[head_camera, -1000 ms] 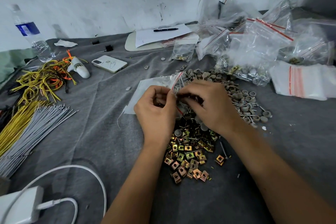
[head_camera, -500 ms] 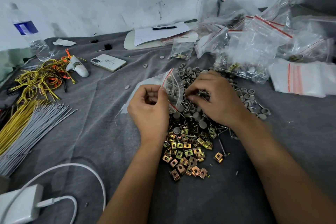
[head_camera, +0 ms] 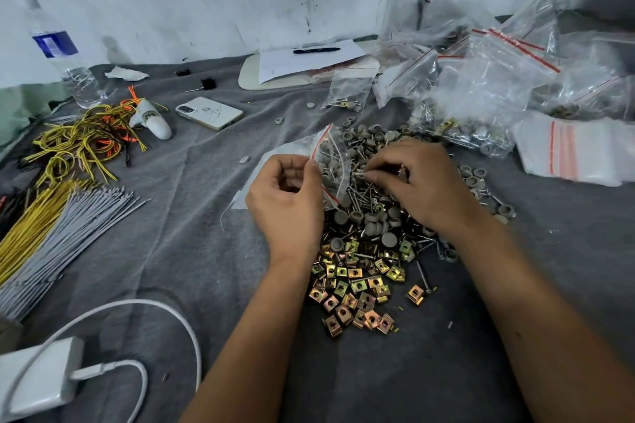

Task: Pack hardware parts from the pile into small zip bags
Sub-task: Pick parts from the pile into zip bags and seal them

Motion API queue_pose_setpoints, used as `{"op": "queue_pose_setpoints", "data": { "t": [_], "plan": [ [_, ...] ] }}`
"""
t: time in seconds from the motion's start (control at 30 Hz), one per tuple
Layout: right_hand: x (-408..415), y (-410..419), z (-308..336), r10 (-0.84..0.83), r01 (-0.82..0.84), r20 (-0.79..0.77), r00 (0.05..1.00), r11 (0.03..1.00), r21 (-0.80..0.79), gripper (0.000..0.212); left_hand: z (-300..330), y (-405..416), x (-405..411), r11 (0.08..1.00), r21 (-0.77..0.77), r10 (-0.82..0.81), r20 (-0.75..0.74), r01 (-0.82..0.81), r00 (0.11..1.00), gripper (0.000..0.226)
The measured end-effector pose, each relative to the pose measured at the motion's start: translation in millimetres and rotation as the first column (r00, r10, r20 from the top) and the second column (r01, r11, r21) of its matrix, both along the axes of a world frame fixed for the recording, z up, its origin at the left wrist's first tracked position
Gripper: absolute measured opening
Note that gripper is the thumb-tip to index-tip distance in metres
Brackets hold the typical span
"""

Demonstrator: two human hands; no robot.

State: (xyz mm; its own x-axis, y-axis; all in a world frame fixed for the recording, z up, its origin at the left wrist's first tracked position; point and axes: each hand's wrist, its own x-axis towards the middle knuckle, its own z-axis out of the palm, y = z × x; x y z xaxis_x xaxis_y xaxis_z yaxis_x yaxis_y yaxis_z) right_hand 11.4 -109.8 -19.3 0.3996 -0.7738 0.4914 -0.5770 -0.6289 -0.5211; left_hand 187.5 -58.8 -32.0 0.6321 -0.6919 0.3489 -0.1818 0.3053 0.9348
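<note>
A pile of hardware (head_camera: pixel 371 244) lies in the middle of the grey cloth: brass-coloured clip nuts at the near end, grey round caps and screws farther back. My left hand (head_camera: pixel 287 206) pinches the rim of a small clear zip bag (head_camera: pixel 331 165) with a red seal line and holds its mouth open over the pile; grey parts show inside it. My right hand (head_camera: pixel 422 185) sits over the screws just right of the bag's mouth, its fingertips pinched on a small part that I cannot make out.
Filled and empty zip bags (head_camera: pixel 488 86) heap up at the back right. A phone (head_camera: pixel 209 113), a water bottle (head_camera: pixel 65 55), yellow wires (head_camera: pixel 75 144) and grey ties (head_camera: pixel 65 220) lie at the left. A white charger (head_camera: pixel 37 378) with its cable sits near left.
My hands have drawn apart. The left hand has lifted the bag and opened its mouth, while the right hand has moved right onto the screws.
</note>
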Motion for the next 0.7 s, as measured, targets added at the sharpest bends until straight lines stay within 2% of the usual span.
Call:
{"op": "queue_pose_setpoints", "data": {
  "t": [0.13, 0.23, 0.37, 0.53, 0.7],
  "plan": [
    [4.2, 3.8, 3.7, -0.019, 0.031, 0.175, 0.984, 0.997, -0.067, 0.014, -1.1, 0.3, -1.7, 1.000, 0.003, -0.021, 0.023, 0.021, 1.000, 0.017],
    [13.4, 10.0, 4.8, 0.023, 0.002, 0.196, 0.980, 0.992, -0.127, 0.014, -2.2, 0.2, -5.2, 0.999, 0.010, -0.040, 0.078, 0.039, 0.996, 0.018],
    [24.1, 15.1, 1.4, 0.017, 0.011, 0.248, 0.969, 0.994, -0.112, 0.012, -0.7, 2.5, -9.7, 0.999, -0.002, -0.051, 0.204, 0.053, 0.978, 0.016],
    [33.0, 17.2, -5.9, 0.060, -0.035, 0.207, 0.977, 0.992, -0.122, 0.021, -0.2, 5.4, -12.7, 0.995, -0.037, -0.079, 0.273, 0.093, 0.959, 0.011],
    [36.6, 13.8, -8.7, 0.101, -0.094, 0.047, 0.994, 0.988, -0.126, 0.017, -0.4, 3.6, -10.2, 0.998, -0.013, -0.050, 0.178, 0.053, 0.983, 0.014]
  ]
}}
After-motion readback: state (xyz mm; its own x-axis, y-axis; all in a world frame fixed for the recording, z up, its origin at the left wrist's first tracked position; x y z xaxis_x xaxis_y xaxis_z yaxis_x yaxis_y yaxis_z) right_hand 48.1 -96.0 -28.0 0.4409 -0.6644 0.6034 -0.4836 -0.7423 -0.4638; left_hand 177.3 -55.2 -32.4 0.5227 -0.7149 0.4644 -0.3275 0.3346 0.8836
